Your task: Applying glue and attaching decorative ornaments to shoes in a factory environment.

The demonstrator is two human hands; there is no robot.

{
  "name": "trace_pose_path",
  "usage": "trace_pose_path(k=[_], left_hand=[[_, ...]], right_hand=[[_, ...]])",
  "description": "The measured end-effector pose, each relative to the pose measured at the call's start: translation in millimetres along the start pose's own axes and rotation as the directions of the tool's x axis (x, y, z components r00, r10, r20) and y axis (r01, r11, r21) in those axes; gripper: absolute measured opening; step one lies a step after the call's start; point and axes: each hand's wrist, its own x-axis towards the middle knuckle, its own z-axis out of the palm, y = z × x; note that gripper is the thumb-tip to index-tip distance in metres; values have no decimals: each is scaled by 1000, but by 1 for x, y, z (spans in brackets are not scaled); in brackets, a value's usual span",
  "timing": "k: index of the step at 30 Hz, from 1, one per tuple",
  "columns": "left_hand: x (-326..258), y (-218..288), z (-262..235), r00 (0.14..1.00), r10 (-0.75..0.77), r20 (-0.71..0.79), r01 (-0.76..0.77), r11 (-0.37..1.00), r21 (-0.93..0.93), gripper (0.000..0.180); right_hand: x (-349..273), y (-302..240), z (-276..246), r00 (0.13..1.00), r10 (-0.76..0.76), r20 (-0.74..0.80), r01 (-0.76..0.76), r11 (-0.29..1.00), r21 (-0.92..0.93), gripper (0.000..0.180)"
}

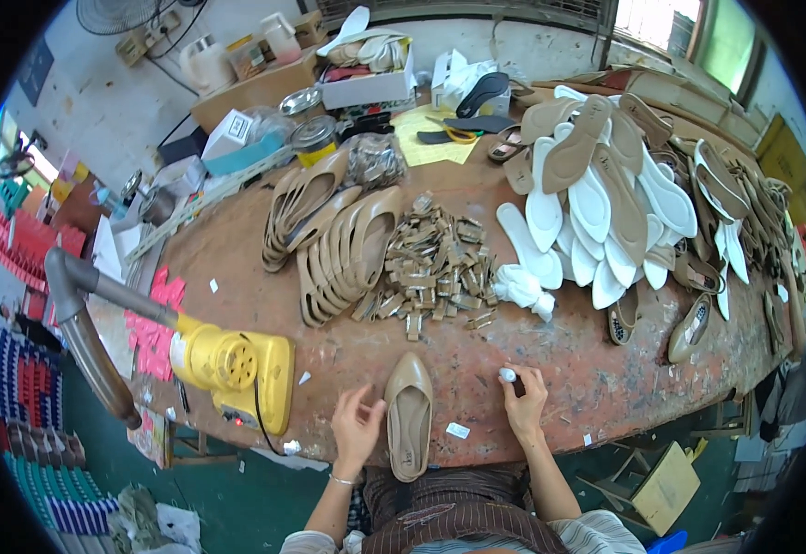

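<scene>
A tan flat shoe (408,415) lies toe-away at the near edge of the worn reddish workbench (347,342), right in front of me. My left hand (357,427) hovers just left of the shoe with fingers apart, holding nothing. My right hand (523,399) is to the shoe's right, pinching a small white object (507,375) at its fingertips. Beyond the shoe lies a heap of small tan strap pieces (435,272).
A row of tan shoe uppers (333,235) stands left of the heap. White and tan insoles (597,185) pile up at right beside a white rag (525,288). A yellow blower (236,365) with a grey duct (89,332) sits at left. Boxes and tins crowd the far edge.
</scene>
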Motion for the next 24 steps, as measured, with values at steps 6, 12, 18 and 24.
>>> trace_pose_path(k=[6,12,18,24], left_hand=[[-16,10,24,992,-71,102,67,997,42,48],[-8,1,28,989,-142,-41,138,985,-101,41],[-3,-1,15,999,-27,-20,25,997,-69,33],[-36,-18,2,996,67,-66,-60,992,109,29]], right_hand=[[15,22,-21,987,83,-141,-93,994,-64,21],[26,30,-18,992,66,-112,-74,995,-69,22],[23,31,-16,997,76,-29,-77,996,-52,37],[-24,27,-42,997,56,-54,-65,981,-182,66]])
